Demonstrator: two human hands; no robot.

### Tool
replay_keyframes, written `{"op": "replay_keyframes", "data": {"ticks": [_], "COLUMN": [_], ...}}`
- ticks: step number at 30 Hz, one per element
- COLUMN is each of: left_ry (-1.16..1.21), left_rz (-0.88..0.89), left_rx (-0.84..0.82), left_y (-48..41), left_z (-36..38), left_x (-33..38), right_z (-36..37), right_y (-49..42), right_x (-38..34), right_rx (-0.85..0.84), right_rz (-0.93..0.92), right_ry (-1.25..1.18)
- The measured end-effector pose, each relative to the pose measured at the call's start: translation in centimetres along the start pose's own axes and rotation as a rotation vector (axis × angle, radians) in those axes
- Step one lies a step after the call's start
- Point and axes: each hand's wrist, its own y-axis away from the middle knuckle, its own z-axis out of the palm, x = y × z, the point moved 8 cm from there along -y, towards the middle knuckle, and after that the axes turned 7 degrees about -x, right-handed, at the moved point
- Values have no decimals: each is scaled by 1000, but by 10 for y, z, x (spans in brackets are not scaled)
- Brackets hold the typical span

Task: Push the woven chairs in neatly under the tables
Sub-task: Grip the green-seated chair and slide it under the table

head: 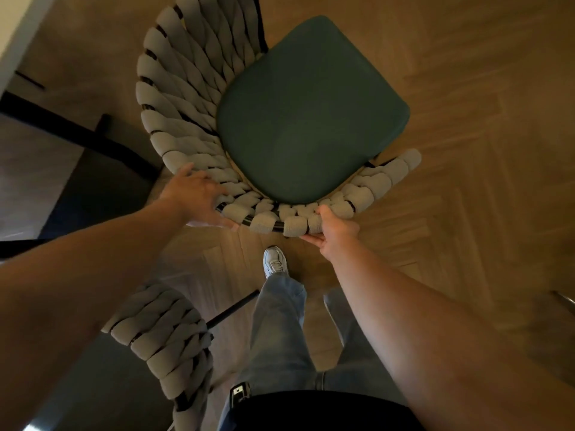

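A woven chair [186, 98] with thick grey rope weave on a black frame and a dark green seat cushion [311, 113] stands on the wooden floor right in front of me, seen from above. My left hand [196, 197] grips the curved backrest rim at its lower left, fingers wrapped over the weave. My right hand [334, 230] holds the same rim further right, thumb on top and fingers underneath. A dark table [46, 157] lies to the left, its edge beside the chair.
A second woven chair [165, 340] stands at lower left, tucked against the dark table. My legs in jeans and a white shoe [273, 261] are just behind the held chair. Herringbone wood floor [466, 150] stretches to the right.
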Motion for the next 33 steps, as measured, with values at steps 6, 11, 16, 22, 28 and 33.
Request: {"op": "replay_keyframes", "data": {"ticks": [6, 11, 16, 22, 28, 33], "left_ry": [127, 199, 302, 426, 972, 1158], "left_rz": [-98, -159, -200, -261, -248, -752], "left_rx": [-11, -21, -36, -72, 206, 602], "left_y": [7, 16, 16, 10, 27, 65], "left_z": [12, 8, 2, -13, -29, 8], "left_x": [51, 90, 134, 189, 158, 24], "right_z": [-41, -67, -96, -131, -144, -111], "right_y": [-4, -11, -11, -11, 11, 20], "right_x": [-29, -48, -85, -124, -111, -34], "right_rx": [1, -7, 52, 160, 246, 186], "right_rz": [-23, -53, -63, -135, -198, -169], "right_ry": [129, 212, 295, 277, 276, 78]}}
